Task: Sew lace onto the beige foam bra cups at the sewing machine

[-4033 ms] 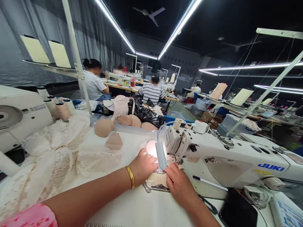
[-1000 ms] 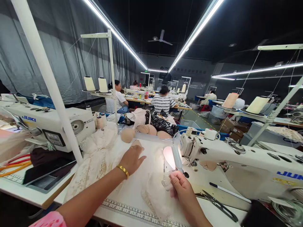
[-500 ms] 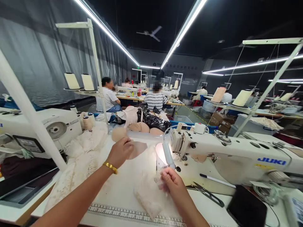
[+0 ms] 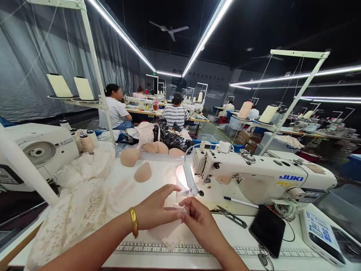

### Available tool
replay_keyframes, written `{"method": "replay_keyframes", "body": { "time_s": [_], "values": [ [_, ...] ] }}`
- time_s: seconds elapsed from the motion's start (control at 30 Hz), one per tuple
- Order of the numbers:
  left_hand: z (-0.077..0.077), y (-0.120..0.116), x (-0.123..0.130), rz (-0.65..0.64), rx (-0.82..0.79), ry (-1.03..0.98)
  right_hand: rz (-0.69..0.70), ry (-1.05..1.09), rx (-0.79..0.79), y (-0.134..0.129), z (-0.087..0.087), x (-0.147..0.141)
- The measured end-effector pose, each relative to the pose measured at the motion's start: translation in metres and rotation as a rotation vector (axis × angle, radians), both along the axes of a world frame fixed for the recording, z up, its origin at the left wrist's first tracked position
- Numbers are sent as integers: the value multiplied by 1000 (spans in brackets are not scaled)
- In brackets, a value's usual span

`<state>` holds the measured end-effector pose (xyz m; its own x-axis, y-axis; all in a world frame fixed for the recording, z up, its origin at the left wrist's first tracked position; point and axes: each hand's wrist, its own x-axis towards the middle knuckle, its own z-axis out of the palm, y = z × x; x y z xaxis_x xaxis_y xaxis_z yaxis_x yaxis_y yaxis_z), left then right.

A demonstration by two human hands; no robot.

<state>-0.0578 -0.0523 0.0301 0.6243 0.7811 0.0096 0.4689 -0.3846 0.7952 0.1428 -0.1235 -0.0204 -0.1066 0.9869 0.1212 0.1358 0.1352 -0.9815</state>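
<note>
My right hand point(image 4: 199, 220) pinches the edge of a pale lace fabric piece point(image 4: 172, 235) between thumb and fingers. Close beside it, my left hand point(image 4: 159, 209), with a gold bracelet on its wrist, curls its thumb and fingers around a fold of the same piece. Their fingertips meet above the white table, and parts of the fabric are hidden under them. Beyond my left hand lie two beige bra cups, one nearer point(image 4: 143, 172) and one farther point(image 4: 130, 157). Just past my right hand stands the sewing machine point(image 4: 254, 169), its small lamp point(image 4: 189, 175) lit.
Cream lace point(image 4: 81, 192) is heaped at left. On the right lie thread snips point(image 4: 231, 217), a pen point(image 4: 241, 202), a black phone point(image 4: 267, 229) and a white device point(image 4: 321, 235). A printed ruler point(image 4: 141, 248) edges the table. Stacked cups point(image 4: 153, 147) sit behind; people work farther back.
My left hand has let go of a beige bra cup, now lying on the table, and come down right to the lace fabric beside my right hand. The view has turned slightly right.
</note>
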Motion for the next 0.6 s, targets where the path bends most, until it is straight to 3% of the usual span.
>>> {"method": "replay_keyframes", "body": {
  "time_s": [0.13,0.23,0.43,0.6],
  "values": [
    [7,28,6,-372,-437,-39,69,-66,23,-5,12,5],
    [3,43,0,-390,-664,-30,54,-16,-7,-1,18,10],
    [-7,52,-21,-267,-626,-56,-3,97,-117,13,14,12],
    [-12,51,-27,-151,-436,-10,-29,111,-155,19,9,8]
  ]
}}
